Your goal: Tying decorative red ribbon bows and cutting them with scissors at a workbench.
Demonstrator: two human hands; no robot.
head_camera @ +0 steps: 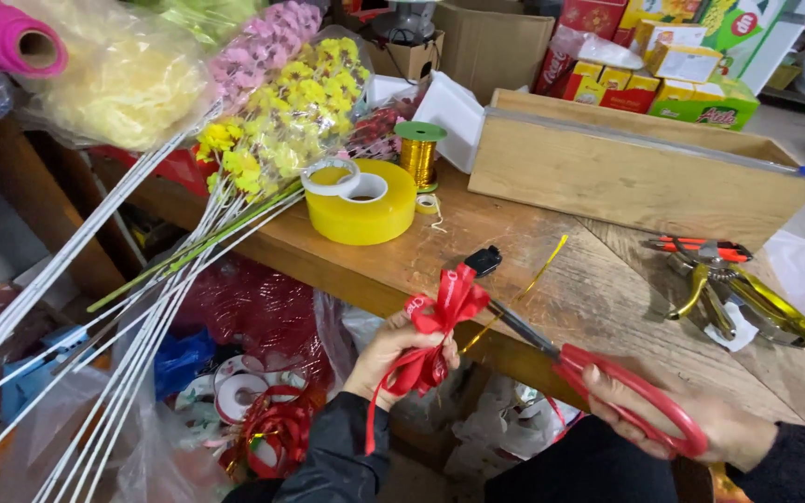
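Low in the middle of the frame we see our left hand (393, 349) closed around a glossy red ribbon bow (440, 317), pinching it at its gathered waist so the loops fan out above the fingers and the loose tails trail down past the black sleeve. To the lower right, our right hand (691, 414) is wrapped through the handles of a pair of red-handled scissors (607, 377), gripping them firmly; the dark blades run up and to the left, with the tip lying just beside the bow's upper loops, near the edge of the worn wooden tabletop (598, 289). A thin strand of gold wire (524, 284) slants from the bow up toward the centre of the frame, crossing over the blades. Above the bow, toward the middle, sits a broad yellow roll of tape (365, 210) with a smaller white tape roll (331, 177) resting on top, and just right of them stands a spool of gold wire with a green cap (419, 154). Stems of yellow and pink artificial flowers (281, 112) sweep across the upper left, their white stalks running down to the lower left corner. A long pale wooden box (626, 177) fills the upper right, and below it, at the right edge, lie yellow-handled pliers (738, 289).
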